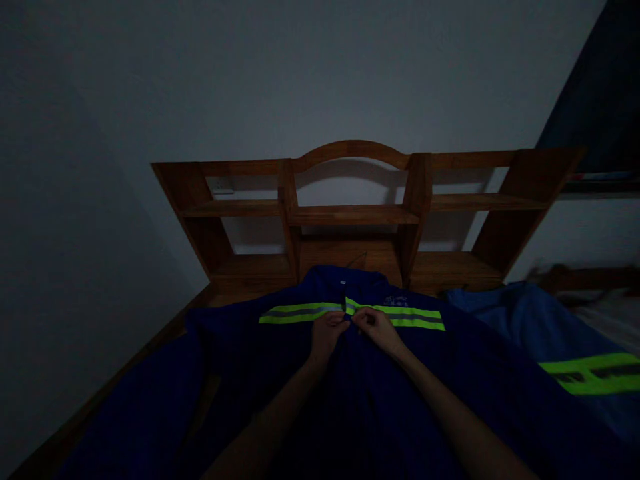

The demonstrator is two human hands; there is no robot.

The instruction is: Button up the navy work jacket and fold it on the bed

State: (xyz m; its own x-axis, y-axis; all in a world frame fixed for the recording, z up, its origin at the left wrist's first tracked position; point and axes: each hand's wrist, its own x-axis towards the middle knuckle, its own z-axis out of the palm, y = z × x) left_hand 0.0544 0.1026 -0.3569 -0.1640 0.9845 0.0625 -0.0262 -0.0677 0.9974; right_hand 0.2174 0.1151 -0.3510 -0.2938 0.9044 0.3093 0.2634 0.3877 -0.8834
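A dark blue work jacket (280, 373) with a yellow-green reflective chest stripe (300, 312) lies spread flat, collar pointing away from me. My left hand (326, 335) and my right hand (377, 329) meet at the middle of the chest, just below the stripe. Both hands are closed in a pinch on the jacket's front opening, fingers touching each other. The dim light hides whether a button or zip is between the fingers.
A wooden headboard (350, 213) with open shelves stands right behind the jacket against a pale wall. A second blue garment (560, 347) with a reflective stripe lies at the right. The wooden bed edge (125, 373) runs along the left.
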